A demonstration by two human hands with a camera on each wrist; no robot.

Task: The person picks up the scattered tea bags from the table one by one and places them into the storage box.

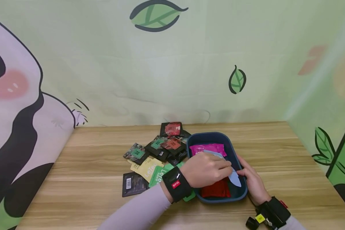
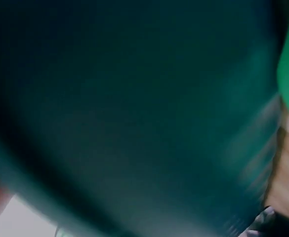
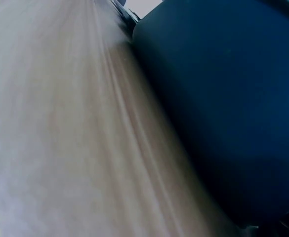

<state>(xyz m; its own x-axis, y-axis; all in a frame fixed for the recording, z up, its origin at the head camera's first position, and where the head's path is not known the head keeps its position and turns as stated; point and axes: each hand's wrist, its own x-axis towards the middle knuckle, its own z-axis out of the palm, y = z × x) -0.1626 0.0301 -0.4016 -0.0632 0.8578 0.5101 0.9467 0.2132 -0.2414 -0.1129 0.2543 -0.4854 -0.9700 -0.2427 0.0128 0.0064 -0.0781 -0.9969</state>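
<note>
A dark blue plastic bin (image 1: 211,135) stands on the table. Over its middle, my left hand (image 1: 208,169) has curled fingers and holds a light blue packet (image 1: 235,178) whose ends stick out past the hand. Inside the bin lie a bright pink packet (image 1: 208,148) and a red packet (image 1: 216,189). My right hand (image 1: 254,182) grips the bin's right side, thumb at the rim and fingers along the outer wall. The bin's wall (image 2: 134,108) fills most of the left wrist view, and its outer side (image 3: 223,98) shows large in the right wrist view.
Left of the bin is a loose pile of black packets (image 1: 156,143) with red and green labels. Nearer lie a yellow packet (image 1: 148,167), green packets (image 1: 157,176) and a dark packet with a barcode (image 1: 134,184). A printed backdrop (image 1: 172,80) rises behind the table.
</note>
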